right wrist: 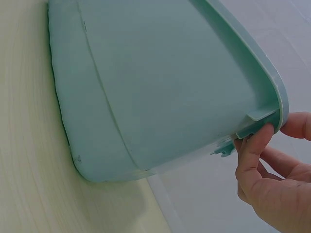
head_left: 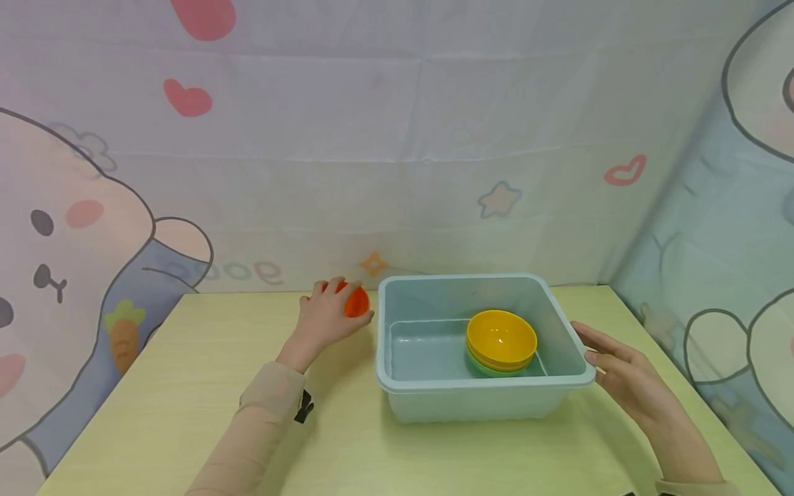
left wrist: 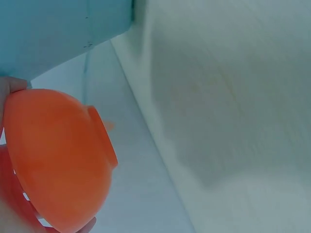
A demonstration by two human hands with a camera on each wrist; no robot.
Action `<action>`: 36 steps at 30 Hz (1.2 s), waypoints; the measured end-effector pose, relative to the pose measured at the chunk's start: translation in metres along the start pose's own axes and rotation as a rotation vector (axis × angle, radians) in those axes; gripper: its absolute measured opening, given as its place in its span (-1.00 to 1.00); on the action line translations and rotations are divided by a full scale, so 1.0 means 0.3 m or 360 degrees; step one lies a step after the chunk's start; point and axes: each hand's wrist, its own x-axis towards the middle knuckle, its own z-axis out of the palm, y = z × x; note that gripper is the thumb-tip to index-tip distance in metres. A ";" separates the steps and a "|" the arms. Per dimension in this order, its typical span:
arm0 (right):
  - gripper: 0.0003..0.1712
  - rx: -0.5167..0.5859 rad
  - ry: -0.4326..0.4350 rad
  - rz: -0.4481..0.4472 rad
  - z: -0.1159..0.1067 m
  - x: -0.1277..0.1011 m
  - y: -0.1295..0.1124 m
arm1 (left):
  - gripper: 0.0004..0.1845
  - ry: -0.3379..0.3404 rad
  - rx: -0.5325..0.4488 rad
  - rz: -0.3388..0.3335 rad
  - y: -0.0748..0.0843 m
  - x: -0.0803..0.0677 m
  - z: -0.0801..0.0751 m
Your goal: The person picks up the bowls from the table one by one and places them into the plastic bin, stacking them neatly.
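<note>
In the head view my left hand (head_left: 327, 313) holds an orange bowl (head_left: 357, 302) above the back of the table, just left of a light blue plastic bin. The left wrist view shows this orange bowl (left wrist: 58, 155) tipped on its side, its foot ring facing right and fingers at its rim. My right hand (right wrist: 277, 179) pinches the rim of the bin (right wrist: 160, 92) at a corner, thumb on the outer lip and fingers curled beneath. Inside the bin (head_left: 484, 403), toward its right, yellow bowls (head_left: 501, 337) sit stacked on a green bowl (head_left: 490, 372).
A pale wooden table (head_left: 186, 386) carries the bin. Behind it hangs a printed cloth (head_left: 372, 138) with hearts and cartoon animals, which also covers the right side. A black strap piece (head_left: 304, 407) shows at the left sleeve.
</note>
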 end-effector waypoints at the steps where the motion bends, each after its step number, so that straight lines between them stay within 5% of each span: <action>1: -0.43 -0.0001 0.0001 -0.0001 0.000 0.000 0.001 | -0.35 0.0008 0.0003 0.0004 0.003 0.000 -0.006; 36: -0.42 0.0033 -0.0014 -0.0011 -0.003 0.004 0.004 | -0.32 0.0063 0.0125 0.0048 0.133 -0.034 -0.207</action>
